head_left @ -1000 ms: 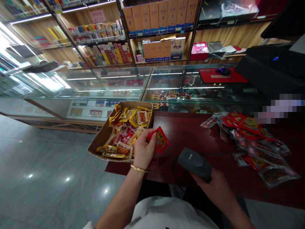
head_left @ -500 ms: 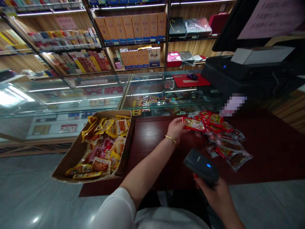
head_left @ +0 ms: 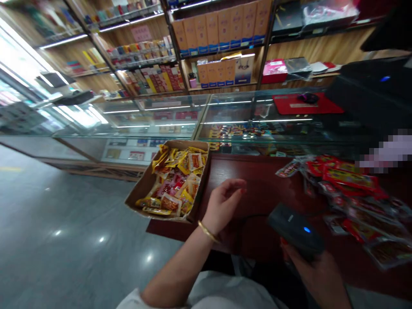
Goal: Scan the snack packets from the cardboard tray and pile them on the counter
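My left hand (head_left: 224, 202), with a gold bangle (head_left: 207, 232) at the wrist, is over the dark red tabletop, just right of the cardboard box (head_left: 200, 196). Its fingers are loosely bent, thumb apart from them, and nothing shows between them. The box holds yellow and pink snack packets (head_left: 172, 204). In my right hand (head_left: 317, 268) is a dark barcode scanner (head_left: 294, 229) with a blue light on top; the grip itself is mostly hidden. To the right of the scanner lies a pile of red and clear snack packets (head_left: 349, 178).
A glass display counter (head_left: 238, 107) runs along the tabletop's far edge, with a red mouse pad (head_left: 334, 105) and a mouse (head_left: 307, 98) on it. Dark checkout equipment (head_left: 370, 86) stands at the right. Shelves with boxes (head_left: 219, 30) line the wall behind.
My left hand has let go of a red snack packet and moved left from the pile toward the box. My view has turned left. The scanner remains in my right hand.
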The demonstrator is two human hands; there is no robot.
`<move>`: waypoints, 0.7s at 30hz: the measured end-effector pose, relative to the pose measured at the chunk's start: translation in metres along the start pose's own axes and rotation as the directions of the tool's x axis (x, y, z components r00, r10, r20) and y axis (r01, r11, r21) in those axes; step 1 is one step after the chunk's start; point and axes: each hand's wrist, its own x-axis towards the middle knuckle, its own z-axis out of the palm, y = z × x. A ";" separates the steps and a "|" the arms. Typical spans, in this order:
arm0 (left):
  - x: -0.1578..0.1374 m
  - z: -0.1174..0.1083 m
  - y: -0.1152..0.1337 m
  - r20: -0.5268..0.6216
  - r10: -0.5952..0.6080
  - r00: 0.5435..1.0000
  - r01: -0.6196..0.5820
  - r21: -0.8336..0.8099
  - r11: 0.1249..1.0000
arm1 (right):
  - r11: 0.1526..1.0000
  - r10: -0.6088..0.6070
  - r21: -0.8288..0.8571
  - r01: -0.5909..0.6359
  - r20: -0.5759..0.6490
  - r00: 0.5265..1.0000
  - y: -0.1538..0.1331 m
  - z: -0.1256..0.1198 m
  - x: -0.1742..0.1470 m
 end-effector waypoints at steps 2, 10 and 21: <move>-0.028 -0.064 0.013 -0.171 0.055 0.984 -0.027 0.162 0.987 | 1.000 -0.003 -0.013 0.004 0.088 0.996 0.002 0.008 0.010; -0.020 -0.238 0.033 -0.352 -0.031 0.935 0.348 0.901 0.259 | 0.995 -0.070 0.084 0.055 0.190 0.979 -0.009 0.035 0.021; 0.003 -0.235 0.028 -0.299 -0.119 0.947 0.307 0.950 0.054 | 0.997 -0.070 0.000 0.072 0.224 0.972 0.008 0.026 0.019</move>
